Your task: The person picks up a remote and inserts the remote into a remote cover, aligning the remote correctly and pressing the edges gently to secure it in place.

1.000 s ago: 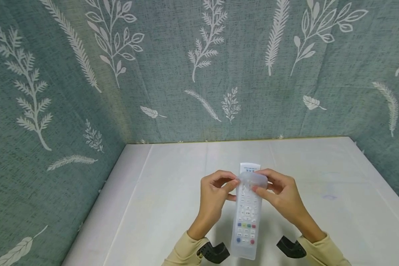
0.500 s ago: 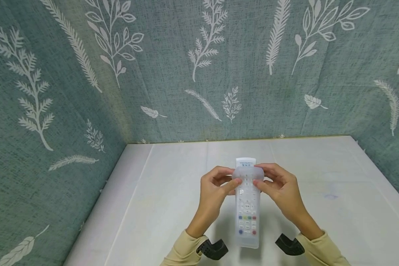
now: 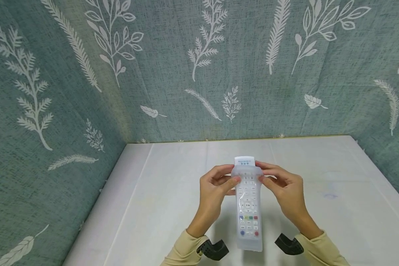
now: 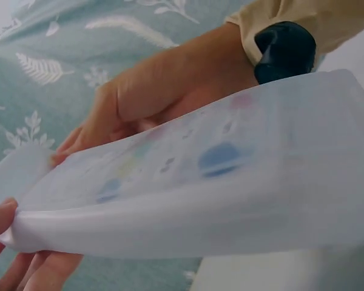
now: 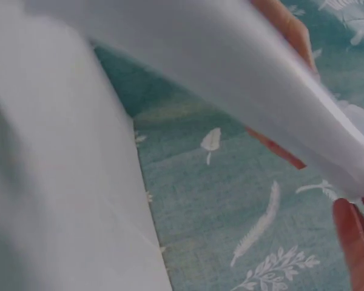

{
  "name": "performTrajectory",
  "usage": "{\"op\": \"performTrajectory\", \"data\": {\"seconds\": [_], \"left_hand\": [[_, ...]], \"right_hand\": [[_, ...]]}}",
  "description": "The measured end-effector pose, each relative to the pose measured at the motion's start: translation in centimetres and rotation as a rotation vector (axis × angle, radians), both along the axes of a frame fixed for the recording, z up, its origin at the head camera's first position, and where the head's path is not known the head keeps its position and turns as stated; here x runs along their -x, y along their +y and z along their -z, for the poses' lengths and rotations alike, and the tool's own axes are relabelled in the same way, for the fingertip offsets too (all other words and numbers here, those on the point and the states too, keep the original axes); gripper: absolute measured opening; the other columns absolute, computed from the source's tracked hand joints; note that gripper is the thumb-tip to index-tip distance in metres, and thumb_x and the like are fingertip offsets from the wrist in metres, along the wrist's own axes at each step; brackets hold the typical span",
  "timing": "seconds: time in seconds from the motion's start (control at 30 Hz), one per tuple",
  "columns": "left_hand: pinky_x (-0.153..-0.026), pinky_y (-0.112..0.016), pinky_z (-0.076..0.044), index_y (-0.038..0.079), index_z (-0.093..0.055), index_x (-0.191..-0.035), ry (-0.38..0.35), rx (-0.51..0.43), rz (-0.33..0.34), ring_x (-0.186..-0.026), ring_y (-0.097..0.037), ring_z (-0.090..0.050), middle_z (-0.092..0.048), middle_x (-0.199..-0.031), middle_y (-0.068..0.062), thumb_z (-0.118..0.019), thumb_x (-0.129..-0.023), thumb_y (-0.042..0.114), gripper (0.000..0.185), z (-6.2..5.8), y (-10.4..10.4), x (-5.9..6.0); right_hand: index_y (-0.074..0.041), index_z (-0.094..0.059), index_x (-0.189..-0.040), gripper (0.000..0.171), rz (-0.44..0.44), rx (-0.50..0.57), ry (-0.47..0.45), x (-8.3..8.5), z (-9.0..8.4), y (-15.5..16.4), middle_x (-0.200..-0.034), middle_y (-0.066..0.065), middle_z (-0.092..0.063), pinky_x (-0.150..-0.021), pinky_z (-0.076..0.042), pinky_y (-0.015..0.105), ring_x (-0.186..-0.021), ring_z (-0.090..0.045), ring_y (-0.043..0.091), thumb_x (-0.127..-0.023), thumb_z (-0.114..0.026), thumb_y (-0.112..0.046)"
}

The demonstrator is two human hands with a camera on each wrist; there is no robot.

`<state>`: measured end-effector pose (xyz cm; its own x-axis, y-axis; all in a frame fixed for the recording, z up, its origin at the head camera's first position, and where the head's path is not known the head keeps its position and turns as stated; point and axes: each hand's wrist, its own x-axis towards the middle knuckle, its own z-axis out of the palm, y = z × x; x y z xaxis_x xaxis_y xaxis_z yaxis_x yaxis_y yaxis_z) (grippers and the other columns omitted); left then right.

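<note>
A white remote control (image 3: 247,201) with coloured buttons is held above the table, sheathed in a translucent silicone cover (image 3: 249,236). Its top end (image 3: 244,160) sticks out of the cover. My left hand (image 3: 216,192) pinches the cover's upper left edge, thumb on the front. My right hand (image 3: 284,190) pinches the upper right edge. The left wrist view shows the cover (image 4: 188,200) close up, with blurred buttons under it and the right hand (image 4: 164,103) behind. The right wrist view shows the cover (image 5: 230,66) from below, blurred.
A white table (image 3: 159,192) lies under the hands, with teal leaf-patterned curtains (image 3: 199,66) at the back and on both sides. Black wrist cameras (image 3: 214,249) sit at both cream sleeves.
The cover has slid further up the remote, leaving less of the top bare. Both hands moved up and slightly away with it. The remote's lower end has swung a little to the right.
</note>
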<state>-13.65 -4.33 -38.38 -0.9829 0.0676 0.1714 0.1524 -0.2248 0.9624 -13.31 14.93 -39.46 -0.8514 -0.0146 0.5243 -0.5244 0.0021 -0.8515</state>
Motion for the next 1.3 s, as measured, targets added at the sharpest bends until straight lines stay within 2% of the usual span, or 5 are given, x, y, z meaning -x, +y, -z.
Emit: {"op": "performTrajectory", "data": {"seconds": [0.2,0.63,0.8,1.07,1.3], "left_hand": [[-0.060,-0.039,-0.059,0.004,-0.070,-0.111,0.043,0.012,0.007,-0.080,-0.022,-0.067,-0.067,-0.099,-0.014,-0.074,-0.081,0.006,0.030,-0.3,-0.1,-0.2],[-0.062,-0.040,-0.059,-0.001,-0.068,-0.111,0.109,-0.072,0.050,-0.087,-0.026,-0.067,-0.066,-0.101,-0.021,-0.074,-0.080,0.001,0.031,-1.4,-0.2,-1.0],[-0.062,-0.039,-0.059,0.000,-0.069,-0.109,0.097,-0.080,0.015,-0.083,-0.026,-0.068,-0.068,-0.097,-0.020,-0.075,-0.080,0.005,0.029,-1.0,-0.1,-1.0],[-0.065,-0.040,-0.059,-0.003,-0.068,-0.109,0.070,-0.094,-0.020,-0.087,-0.026,-0.068,-0.068,-0.098,-0.019,-0.076,-0.079,0.005,0.031,-0.4,-0.2,-0.7],[-0.071,-0.044,-0.058,-0.009,-0.066,-0.107,0.098,-0.153,0.033,-0.100,-0.032,-0.063,-0.064,-0.110,-0.019,-0.071,-0.082,-0.001,0.027,-0.2,-0.3,-0.8]], "right_hand": [[0.014,-0.066,-0.096,0.017,0.022,0.097,0.054,0.1,0.3,-0.2,-0.111,0.008,-0.068,-0.085,-0.052,0.028,-0.105,-0.063,0.020,-0.079,-0.064,0.018],[0.019,-0.065,-0.089,0.019,-0.096,0.409,0.225,0.3,-1.4,-1.7,-0.097,0.018,-0.069,-0.068,-0.058,0.026,-0.090,-0.068,0.025,-0.074,-0.058,0.029],[0.016,-0.065,-0.090,0.018,-0.075,0.336,0.163,0.3,-1.6,-2.0,-0.099,0.016,-0.068,-0.062,-0.058,0.026,-0.086,-0.067,0.023,-0.077,-0.059,0.026],[0.005,-0.053,-0.117,0.030,-0.150,0.052,-0.101,-0.1,-1.1,-1.0,-0.114,0.006,-0.060,-0.060,-0.058,0.032,-0.097,-0.065,0.018,-0.087,-0.058,0.011],[0.006,-0.054,-0.116,0.029,-0.171,0.108,-0.166,0.0,-1.1,-0.5,-0.106,0.006,-0.063,-0.061,-0.059,0.033,-0.096,-0.066,0.018,-0.088,-0.058,0.011]]}}
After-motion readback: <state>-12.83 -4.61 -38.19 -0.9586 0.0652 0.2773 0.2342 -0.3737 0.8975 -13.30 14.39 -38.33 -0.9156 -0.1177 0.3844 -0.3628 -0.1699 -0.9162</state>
